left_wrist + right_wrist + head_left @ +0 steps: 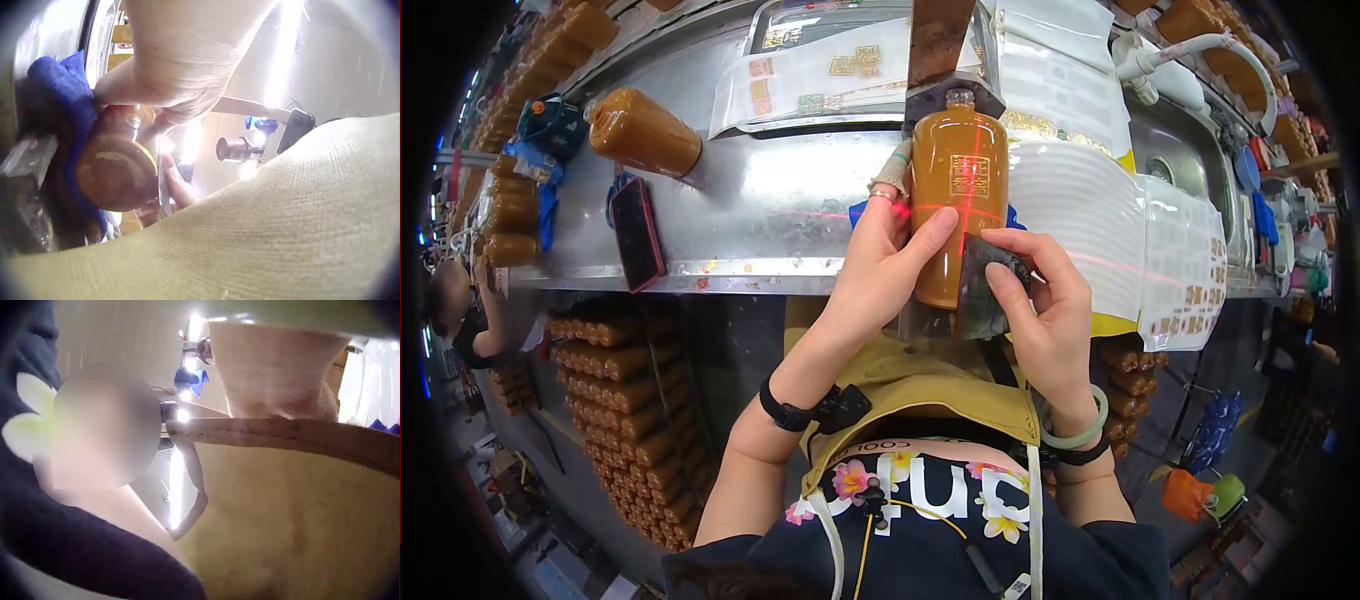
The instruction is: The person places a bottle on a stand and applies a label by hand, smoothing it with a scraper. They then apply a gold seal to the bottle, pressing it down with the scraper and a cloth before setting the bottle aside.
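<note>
An amber-brown bottle (960, 140) with a clear neck lies on its back, neck away from the body, a gold square mark (970, 176) on its front under red laser lines. My left hand (878, 262) grips its left side, thumb across the front; one finger wears a cloth cover. My right hand (1045, 305) pinches a dark, thin sheet (982, 288) against the lower right of the bottle. In the left wrist view, the bottle's round base (117, 172) shows below my left hand (187, 56). The right wrist view shows part of my right hand (275, 372), its fingers hidden.
Another brown bottle (643, 132) and a phone (636, 234) lie on the metal table (780, 185) at left. Sticker sheets (830, 85) are at the back, stacked white sheets (1070, 215) at right. A blue cloth (62, 94) is beside the bottle. A faucet (1200, 45) stands back right.
</note>
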`<state>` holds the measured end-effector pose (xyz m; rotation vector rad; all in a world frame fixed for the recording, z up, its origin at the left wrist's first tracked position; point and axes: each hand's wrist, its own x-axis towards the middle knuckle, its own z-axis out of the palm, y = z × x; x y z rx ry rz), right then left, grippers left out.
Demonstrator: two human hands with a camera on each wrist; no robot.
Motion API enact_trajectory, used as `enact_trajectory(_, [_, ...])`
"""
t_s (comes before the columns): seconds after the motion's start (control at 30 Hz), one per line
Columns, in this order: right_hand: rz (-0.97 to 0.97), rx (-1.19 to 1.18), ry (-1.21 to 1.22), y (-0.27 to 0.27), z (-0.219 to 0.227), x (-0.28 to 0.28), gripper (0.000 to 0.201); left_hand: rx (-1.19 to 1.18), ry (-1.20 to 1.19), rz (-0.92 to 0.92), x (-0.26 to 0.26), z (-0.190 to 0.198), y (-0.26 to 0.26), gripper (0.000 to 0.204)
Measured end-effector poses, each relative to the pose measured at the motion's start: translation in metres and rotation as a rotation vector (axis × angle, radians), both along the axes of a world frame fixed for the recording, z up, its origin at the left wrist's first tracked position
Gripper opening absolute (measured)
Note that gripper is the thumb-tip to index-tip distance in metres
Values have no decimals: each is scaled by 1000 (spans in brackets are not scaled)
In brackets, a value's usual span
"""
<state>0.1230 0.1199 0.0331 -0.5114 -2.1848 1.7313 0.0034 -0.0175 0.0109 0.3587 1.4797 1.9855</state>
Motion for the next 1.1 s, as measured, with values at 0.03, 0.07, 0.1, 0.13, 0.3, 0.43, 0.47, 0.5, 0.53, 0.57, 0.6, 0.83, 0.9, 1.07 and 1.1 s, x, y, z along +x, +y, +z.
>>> enact_trajectory(0.03, [0, -1, 1, -1, 0, 0, 26, -6, -3, 5, 0, 0, 0, 71])
enact_trajectory(0.07, [-6, -13, 0, -1, 1, -1, 26, -11, -6, 10, 0, 0, 0, 71])
enact_trajectory(0.1, [-12, -24, -2, -1, 2, -1, 25, -11, -5, 9, 0, 0, 1, 71])
enact_trajectory(0.13, [-12, -23, -1, 0, 3, -2, 25, -11, 4, 15, 0, 1, 1, 71])
enact_trajectory(0.3, [-10, 52, -15, 0, 7, -3, 25, -21, 7, 13, 0, -1, 0, 70])
enact_trajectory(0.43, [-21, 95, -11, -1, 6, -4, 25, -15, 16, 16, 1, -3, 2, 71])
enact_trajectory(0.47, [-22, 167, 10, -1, 5, -5, 25, -6, 34, 23, 1, -3, 2, 72])
enact_trajectory(0.5, [-23, 239, 30, -1, 5, -5, 26, -8, 32, 22, 1, -4, 2, 72])
enact_trajectory(0.53, [-23, 238, 27, -1, 7, -4, 26, -9, 27, 15, 0, -5, 1, 72])
enact_trajectory(0.57, [8, 255, -35, -1, 12, -2, 26, -11, 23, 9, 0, -5, 1, 72])
enact_trajectory(0.6, [40, 272, -95, -1, 15, -2, 27, -11, 22, 9, 0, -4, 1, 72])
enact_trajectory(0.83, [26, 186, -57, 0, 10, -3, 27, 0, 38, 16, 2, -5, 2, 70])
enact_trajectory(0.9, [65, 59, -63, 5, 9, -2, 27, -5, 44, 9, 3, -5, 1, 69])
enact_trajectory(1.07, [-153, -269, 84, 45, -5, 11, 29, 85, 131, 65, 6, -23, -20, 77])
enact_trajectory(1.1, [-170, -228, 101, 53, -5, 14, 29, 114, 109, 38, 5, -27, -24, 99])
